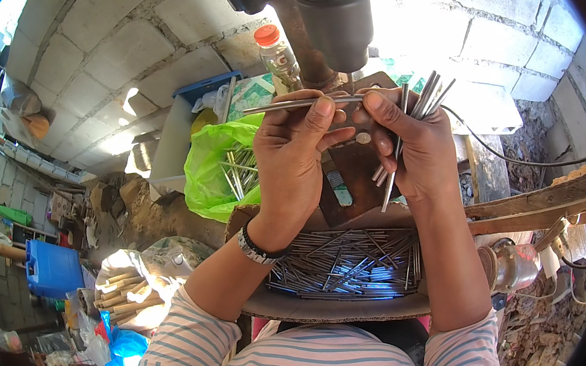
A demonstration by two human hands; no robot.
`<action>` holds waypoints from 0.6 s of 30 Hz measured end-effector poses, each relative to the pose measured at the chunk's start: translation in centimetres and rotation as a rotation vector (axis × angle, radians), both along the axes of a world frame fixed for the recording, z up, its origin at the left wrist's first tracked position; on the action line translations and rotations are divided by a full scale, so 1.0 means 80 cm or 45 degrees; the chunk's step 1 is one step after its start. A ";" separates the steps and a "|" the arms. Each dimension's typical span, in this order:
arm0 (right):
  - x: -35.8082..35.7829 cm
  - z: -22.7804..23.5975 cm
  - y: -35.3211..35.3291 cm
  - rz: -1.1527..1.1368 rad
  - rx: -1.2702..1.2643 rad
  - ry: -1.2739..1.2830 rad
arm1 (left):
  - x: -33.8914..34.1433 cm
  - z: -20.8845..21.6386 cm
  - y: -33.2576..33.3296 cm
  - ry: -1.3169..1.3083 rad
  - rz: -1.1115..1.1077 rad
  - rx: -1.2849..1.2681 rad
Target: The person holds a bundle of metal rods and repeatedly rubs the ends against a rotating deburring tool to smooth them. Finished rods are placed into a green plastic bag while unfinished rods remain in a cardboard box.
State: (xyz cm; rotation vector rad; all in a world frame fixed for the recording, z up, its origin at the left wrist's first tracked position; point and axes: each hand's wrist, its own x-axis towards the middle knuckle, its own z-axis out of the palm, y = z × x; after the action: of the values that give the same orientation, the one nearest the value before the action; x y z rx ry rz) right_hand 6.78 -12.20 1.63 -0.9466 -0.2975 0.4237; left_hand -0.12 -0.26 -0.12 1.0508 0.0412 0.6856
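Note:
A thin metal rod [273, 105] lies nearly level between my two hands. My left hand [288, 146] pinches it between thumb and fingers. The thumb and forefinger of my right hand [417, 143] grip the rod's other end. Several more metal rods [427, 101] are tucked in my right palm, sticking out above and below the fingers. Just beyond the hands hangs the dark head of a drill press [333, 32], over a brown metal plate [361, 183]. Under my forearms, a cardboard box [343, 310] holds a heap of loose metal rods [348, 265].
Left of my left hand, a bright green plastic bag [213, 152] contains more rods. A bottle with an orange cap [277, 55] stands behind. A black cable [512, 159] and wooden beams [536, 203] run along the right. A blue jug [53, 270] sits far left.

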 end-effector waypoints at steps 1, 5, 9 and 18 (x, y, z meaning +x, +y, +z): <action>0.000 0.000 0.000 0.008 -0.004 -0.003 | 0.000 0.000 0.000 -0.004 0.001 -0.011; 0.002 -0.002 0.000 0.030 -0.014 -0.007 | -0.001 0.000 -0.001 -0.011 0.005 -0.033; 0.002 -0.002 -0.002 0.032 -0.015 0.000 | 0.000 0.000 -0.001 -0.006 0.006 -0.033; 0.001 0.000 -0.001 0.025 -0.010 -0.010 | 0.000 -0.002 0.000 -0.021 0.003 -0.008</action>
State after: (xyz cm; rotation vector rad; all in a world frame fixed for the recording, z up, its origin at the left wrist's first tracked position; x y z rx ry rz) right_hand 6.87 -12.26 1.62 -0.9540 -0.3127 0.4397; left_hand -0.16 -0.29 -0.25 1.0391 0.0305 0.6961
